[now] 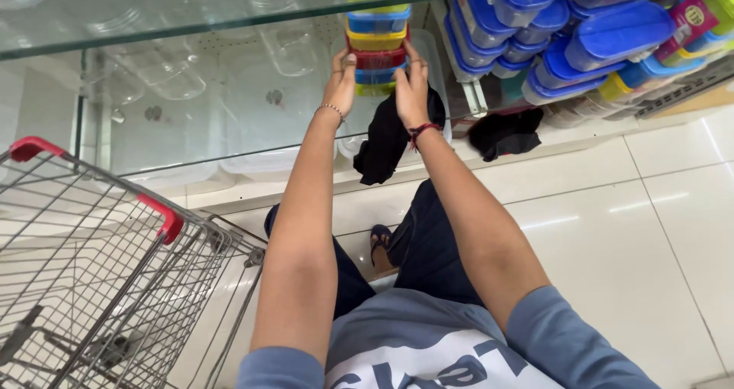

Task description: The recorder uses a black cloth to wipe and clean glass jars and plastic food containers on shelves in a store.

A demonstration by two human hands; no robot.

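- Both hands up at the stack of small colourful lidded plastic containers (376,49) — blue, yellow, red, blue and green from top to bottom — standing on the lower glass shelf (191,160), just under the upper glass shelf (153,34).
- Left hand (341,83) pressed flat against the stack's left side, fingers (340,62) grasping it around the red container; beaded bracelet at the wrist.
- Right hand (411,91) mirrored on the right side, fingers (411,56) closed against the same layers; red thread band at the wrist, a black cloth (386,141) hanging below it.
- Best handled, by the look of it, with even pressure from both sides and the stack kept upright — loose layers could slip apart if squeezed at one level only; a grip lower down, near the green base, would steady it.
- Both arms stretched nearly straight forward from a crouch, elbows barely bent, palms facing each other.
- Wire shopping trolley with red handle (92,259) close on the left; blue-lidded clear tubs (581,37) piled well to the right.
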